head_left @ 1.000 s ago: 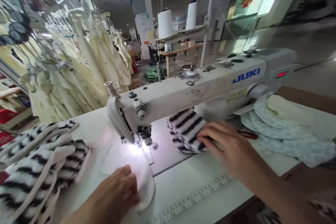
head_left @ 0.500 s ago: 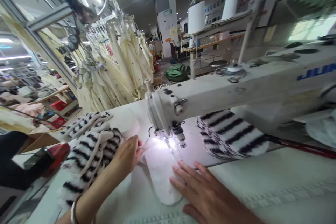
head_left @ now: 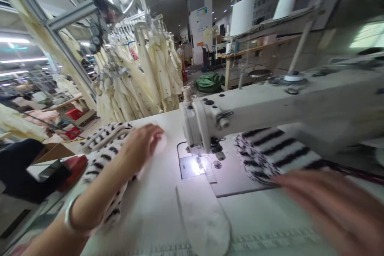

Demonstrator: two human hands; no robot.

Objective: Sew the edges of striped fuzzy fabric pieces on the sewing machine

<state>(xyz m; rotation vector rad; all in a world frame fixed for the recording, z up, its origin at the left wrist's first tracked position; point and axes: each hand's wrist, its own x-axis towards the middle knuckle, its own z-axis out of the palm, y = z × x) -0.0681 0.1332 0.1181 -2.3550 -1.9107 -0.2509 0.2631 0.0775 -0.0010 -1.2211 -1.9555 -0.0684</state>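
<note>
Our left hand (head_left: 141, 148) curls its fingers beside striped pieces (head_left: 102, 164); blur hides any hold. Our right (head_left: 336, 204), fingers outstretched, nears a striped stack (head_left: 279, 150), contact unclear. White cloth (head_left: 207, 216) lies before the sewing machine (head_left: 255, 108).

The left hand (head_left: 139, 146), blurred, is beside striped fleece pieces (head_left: 100, 164) along the bench's (head_left: 153, 212) left edge, a pale patch at its fingertips. A rounded white piece (head_left: 207, 220) stretches from near the sewing machine's (head_left: 255, 108) lit needle toward the near edge, by ruler marks (head_left: 270, 240). The right hand (head_left: 336, 204), also blurred, reaches to a striped stack (head_left: 279, 148); contact is unclear.
</note>
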